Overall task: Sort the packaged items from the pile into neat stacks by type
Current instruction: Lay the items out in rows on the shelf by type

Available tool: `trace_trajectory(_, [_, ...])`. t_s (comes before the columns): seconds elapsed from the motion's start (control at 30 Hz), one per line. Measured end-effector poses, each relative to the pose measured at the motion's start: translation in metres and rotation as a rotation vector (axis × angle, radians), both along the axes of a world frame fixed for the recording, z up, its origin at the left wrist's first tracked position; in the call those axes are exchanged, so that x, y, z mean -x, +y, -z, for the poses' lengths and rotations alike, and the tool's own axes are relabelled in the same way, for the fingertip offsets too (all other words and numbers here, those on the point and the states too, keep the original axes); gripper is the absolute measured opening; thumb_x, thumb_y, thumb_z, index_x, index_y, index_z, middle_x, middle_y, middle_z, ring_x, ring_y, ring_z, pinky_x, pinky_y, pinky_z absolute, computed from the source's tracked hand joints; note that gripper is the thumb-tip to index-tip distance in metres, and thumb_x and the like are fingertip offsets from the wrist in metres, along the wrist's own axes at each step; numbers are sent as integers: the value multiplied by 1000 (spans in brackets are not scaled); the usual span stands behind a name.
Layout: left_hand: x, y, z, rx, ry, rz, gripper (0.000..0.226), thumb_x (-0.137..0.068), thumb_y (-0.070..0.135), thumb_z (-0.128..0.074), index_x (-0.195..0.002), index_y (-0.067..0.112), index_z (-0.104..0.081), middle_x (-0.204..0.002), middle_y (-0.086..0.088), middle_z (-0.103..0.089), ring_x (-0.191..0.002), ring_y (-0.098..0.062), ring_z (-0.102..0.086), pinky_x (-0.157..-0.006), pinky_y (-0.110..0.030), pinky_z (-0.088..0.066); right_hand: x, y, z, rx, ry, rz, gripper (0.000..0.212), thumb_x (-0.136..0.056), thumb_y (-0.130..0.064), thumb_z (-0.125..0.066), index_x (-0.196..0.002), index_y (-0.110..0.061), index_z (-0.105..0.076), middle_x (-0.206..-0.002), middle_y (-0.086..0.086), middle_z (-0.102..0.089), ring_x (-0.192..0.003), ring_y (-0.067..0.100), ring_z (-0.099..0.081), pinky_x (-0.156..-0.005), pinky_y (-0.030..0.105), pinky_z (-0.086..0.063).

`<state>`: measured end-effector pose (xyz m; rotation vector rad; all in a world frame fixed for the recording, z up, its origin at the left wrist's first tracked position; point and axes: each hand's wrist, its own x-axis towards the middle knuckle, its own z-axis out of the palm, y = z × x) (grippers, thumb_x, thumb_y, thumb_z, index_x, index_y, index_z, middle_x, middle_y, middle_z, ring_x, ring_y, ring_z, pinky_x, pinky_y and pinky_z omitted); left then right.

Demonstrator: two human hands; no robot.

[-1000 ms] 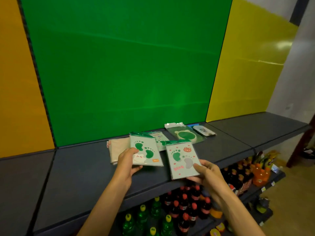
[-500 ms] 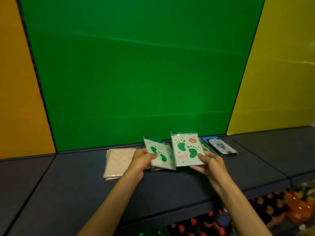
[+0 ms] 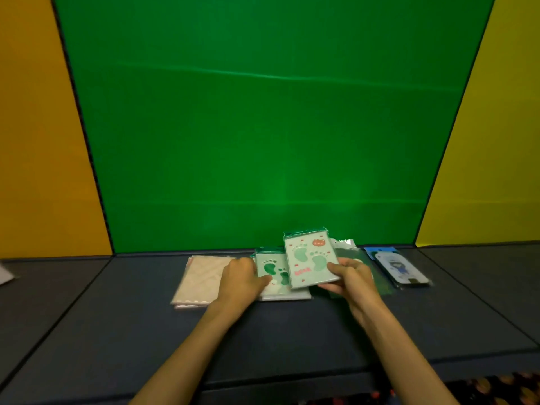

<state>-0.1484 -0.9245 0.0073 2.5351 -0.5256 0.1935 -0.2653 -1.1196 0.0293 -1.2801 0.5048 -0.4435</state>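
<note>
Green footprint pack (image 3: pixel 310 260) pinched in the right hand (image 3: pixel 349 277) should land squarely on its twin (image 3: pixel 276 271), which the left hand (image 3: pixel 241 277) pins with curled fingers.

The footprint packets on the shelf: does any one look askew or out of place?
Yes. The bear footprint packet in the right hand is lifted and tilted, overlapping the footprint packet lying under the left hand. It is not yet stacked squarely.
</note>
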Motion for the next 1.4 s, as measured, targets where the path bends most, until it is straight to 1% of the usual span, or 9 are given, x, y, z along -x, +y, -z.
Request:
trace_trajectory(0.07, [1,7,-6,-40,-120,54,33,-86,46,-65,-94,15,-69,-95,-4,-68,-92,-25,-63,-77,-34,-51,-8,6,-1,20,11,-19,15,-93,1,-57,-108,3,-58,-103,18,-73,-92,28,-73,-67,34,-63])
trace_trajectory(0.2, [-2,27,-19,-178,-271,120,45,-88,57,-51,-121,29,-65,-118,3,-67,-104,-22,-60,-88,-36,-47,-24,19,3,99,33,-85,13,-93,1,-58,-106,0,-60,-99,14,-74,-89,22,-73,-62,26,-61])
trace_trajectory(0.27, [-3,38,-23,-220,-265,115,49,-87,59,-49,-125,31,-63,-123,4,-66,-107,-22,-60,-91,-38,-47,-33,24,11,196,67,-85,9,-93,-2,-59,-101,-3,-62,-94,11,-75,-86,19,-72,-64,27,-60])
trace_trajectory(0.4, [0,56,-28,-232,-261,58,50,-86,60,-50,-124,30,-63,-124,4,-65,-108,-23,-59,-92,-39,-46,-49,25,26,579,202,19,8,-83,-23,-70,-87,-17,-66,-90,0,-75,-84,16,-69,-82,38,-57])
trace_trajectory(0.57, [3,67,-29,-225,-254,13,54,-83,60,-44,-123,30,-63,-123,6,-64,-108,-21,-58,-92,-38,-46,-47,24,29,966,340,25,21,-82,-35,-70,-82,-14,-69,-82,4,-69,-80,24,-64,-72,34,-52])
trace_trajectory(0.77, [17,72,-32,-213,-234,-14,56,-82,58,-41,-126,30,-62,-128,5,-63,-113,-22,-57,-94,-39,-46,-41,19,37,1129,350,3,33,-85,-45,-67,-94,-14,-72,-91,5,-68,-83,23,-63,-68,31,-50])
trace_trajectory(0.93, [34,80,-29,-209,-229,-45,49,-91,57,-47,-131,30,-58,-137,6,-58,-123,-22,-52,-98,-40,-45,-31,24,27,1548,305,18,40,-96,-45,-50,-119,-14,-62,-111,8,-62,-103,26,-58,-83,37,-50])
trace_trajectory(1.17, [74,118,-20,-257,-228,-154,60,-91,64,-38,-142,35,-49,-146,5,-52,-128,-22,-51,-99,-42,-46,-30,68,16,1620,38,-275,43,-99,-44,-42,-134,-22,-55,-129,3,-58,-119,25,-53,-96,40,-42])
trace_trajectory(1.4, [113,196,-10,-294,-160,-333,60,-93,65,-37,-146,36,-43,-150,5,-47,-133,-22,-47,-103,-44,-44,-32,154,14,1541,-181,-448,42,-100,-45,-40,-133,-23,-55,-132,1,-56,-118,24,-54,-96,40,-43])
